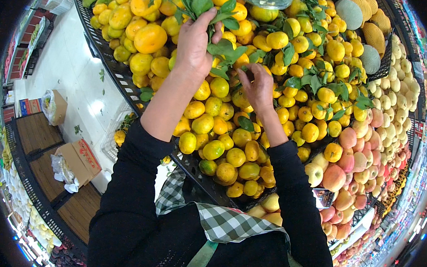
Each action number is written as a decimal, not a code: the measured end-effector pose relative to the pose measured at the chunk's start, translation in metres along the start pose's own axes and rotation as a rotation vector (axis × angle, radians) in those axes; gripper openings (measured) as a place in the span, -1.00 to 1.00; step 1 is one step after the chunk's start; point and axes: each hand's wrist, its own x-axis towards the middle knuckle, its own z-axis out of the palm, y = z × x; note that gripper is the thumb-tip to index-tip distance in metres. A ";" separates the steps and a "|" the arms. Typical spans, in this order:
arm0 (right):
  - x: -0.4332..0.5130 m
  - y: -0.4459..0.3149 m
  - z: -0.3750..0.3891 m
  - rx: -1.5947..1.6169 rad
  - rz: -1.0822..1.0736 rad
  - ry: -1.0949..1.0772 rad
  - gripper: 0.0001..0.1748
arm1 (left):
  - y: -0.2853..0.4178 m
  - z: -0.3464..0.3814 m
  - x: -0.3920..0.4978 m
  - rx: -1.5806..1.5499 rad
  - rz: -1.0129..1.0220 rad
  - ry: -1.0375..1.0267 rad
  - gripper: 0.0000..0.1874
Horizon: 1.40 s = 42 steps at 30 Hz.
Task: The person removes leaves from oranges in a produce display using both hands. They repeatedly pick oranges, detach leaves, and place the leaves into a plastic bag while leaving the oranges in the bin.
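Observation:
My left hand (196,46) is closed around a bunch of leafy citrus sprigs (197,2), whose green leaves stick out above and below the fist. Lower and to the right, my right hand (257,85) reaches in among the mandarins with thumb and fingers bent together. Its fingertips are close to the hanging leaves (227,53); whether they pinch a stem is too hidden to tell. Loose yellow-orange mandarins (203,123) lie heaped under both hands. Smaller mandarins with leaves attached (326,94) fill the right side of the heap.
A black plastic crate rim (123,85) bounds the heap at left. Apples (349,138), pale pears (394,86) and netted melons (373,37) lie to the right. A phone (323,198) rests by the apples. An open carton (76,161) sits on a wooden-topped stand (39,134) at left.

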 end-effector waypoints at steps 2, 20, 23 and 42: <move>-0.001 -0.003 -0.008 0.247 0.201 -0.013 -0.77 | 0.000 0.001 0.000 0.019 -0.019 -0.011 -0.91; 0.010 -0.048 -0.061 0.853 0.203 0.203 -0.89 | -0.023 0.009 -0.028 0.246 -0.663 -0.475 -0.84; 0.005 -0.055 -0.070 0.828 0.180 0.126 -0.74 | -0.016 0.016 -0.032 0.174 -0.672 -0.517 -0.86; -0.070 -0.055 -0.108 0.728 0.348 -0.034 -0.79 | 0.092 0.114 0.203 1.965 1.176 -0.474 -0.57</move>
